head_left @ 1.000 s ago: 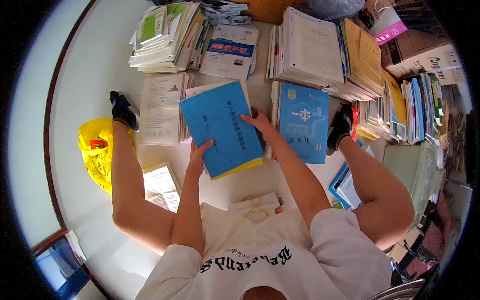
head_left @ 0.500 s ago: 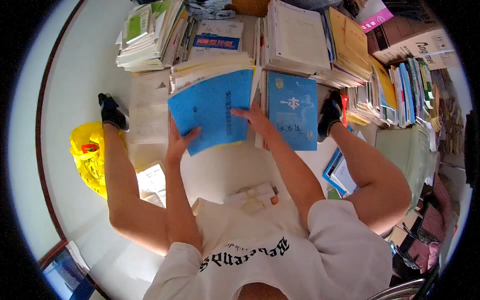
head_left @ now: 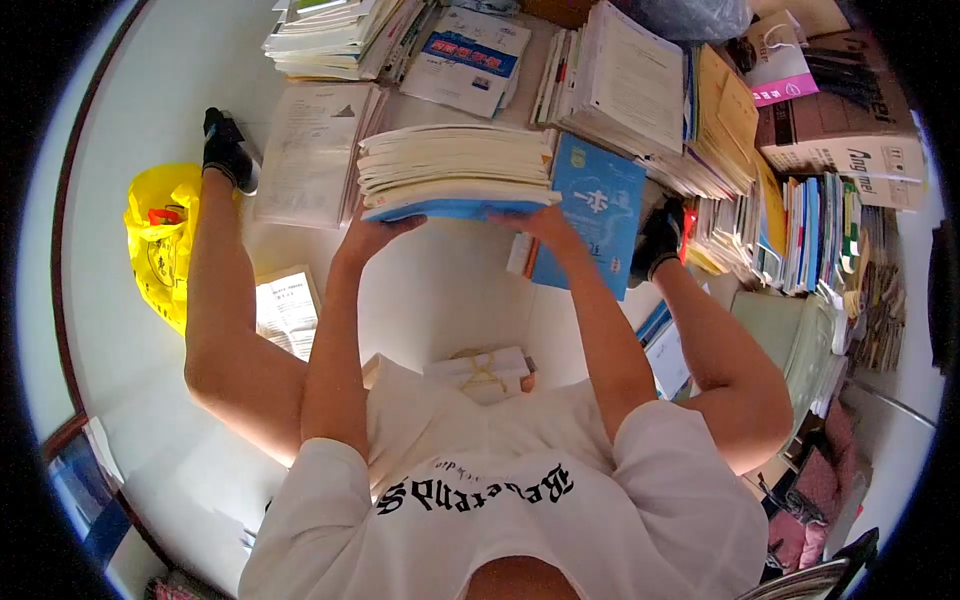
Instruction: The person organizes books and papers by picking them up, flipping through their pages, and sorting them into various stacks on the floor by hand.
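A thick stack of booklets (head_left: pixel 455 170) is in both hands, between my legs. Its white page edges face up, and a blue cover (head_left: pixel 450 208) lies along the side nearest me. My left hand (head_left: pixel 378 234) grips the left end, thumb along the blue cover. At the right end my right hand (head_left: pixel 535 218) holds the same stack; its far fingers are hidden behind the paper. Just right of that hand, a blue book (head_left: pixel 597 205) with white characters lies flat. To the left of the stack is a pile of papers in clear covering (head_left: pixel 310 150).
Paper piles (head_left: pixel 620 80) and a book with a blue band (head_left: pixel 465 60) lie beyond. A yellow plastic bag (head_left: pixel 160 245) sits outside my left leg, near an open booklet (head_left: pixel 287 310). Standing books (head_left: pixel 815 235) and a cardboard box (head_left: pixel 850 150) are at right.
The stack has tipped upright: its blue cover faced up before, and now the page edges do. Both hands have shifted to its two ends. The view has turned slightly.
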The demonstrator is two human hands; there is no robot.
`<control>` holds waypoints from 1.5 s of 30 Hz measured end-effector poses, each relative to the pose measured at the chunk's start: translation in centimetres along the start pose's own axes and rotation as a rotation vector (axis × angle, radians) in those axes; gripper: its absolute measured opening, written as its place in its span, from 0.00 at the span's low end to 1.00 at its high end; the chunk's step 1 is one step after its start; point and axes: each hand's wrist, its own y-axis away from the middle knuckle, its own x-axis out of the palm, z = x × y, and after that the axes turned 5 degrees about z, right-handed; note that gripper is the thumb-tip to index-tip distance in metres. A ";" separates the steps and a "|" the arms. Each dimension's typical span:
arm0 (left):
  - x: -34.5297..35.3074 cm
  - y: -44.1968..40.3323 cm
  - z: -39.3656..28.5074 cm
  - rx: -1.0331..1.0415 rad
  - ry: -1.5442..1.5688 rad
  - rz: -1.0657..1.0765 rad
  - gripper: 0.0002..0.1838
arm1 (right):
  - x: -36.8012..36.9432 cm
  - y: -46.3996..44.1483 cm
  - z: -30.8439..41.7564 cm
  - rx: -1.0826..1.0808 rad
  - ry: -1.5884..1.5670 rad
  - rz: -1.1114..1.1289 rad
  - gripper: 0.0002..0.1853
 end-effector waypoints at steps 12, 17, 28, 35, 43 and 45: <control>-0.5 -0.7 0.9 0.002 -0.139 0.061 0.29 | 0.3 0.2 -0.4 0.145 -0.055 0.165 0.61; -0.7 -1.5 -0.1 0.025 -0.161 0.064 0.32 | 1.1 -0.6 -0.2 0.012 0.035 -0.064 0.54; 1.3 3.9 3.7 -0.575 0.643 0.065 0.40 | 6.6 2.4 0.7 0.517 -0.060 0.004 0.41; 3.4 8.6 6.4 -0.694 0.641 0.124 0.39 | 11.1 7.7 -4.1 0.787 -0.526 0.048 0.37; 3.3 8.0 11.7 -0.707 -0.167 0.367 0.46 | 8.9 9.5 -3.5 0.613 -0.027 0.236 0.29; 2.8 7.6 2.8 -0.779 -0.404 0.275 0.45 | 6.9 9.3 0.3 0.574 0.339 0.365 0.26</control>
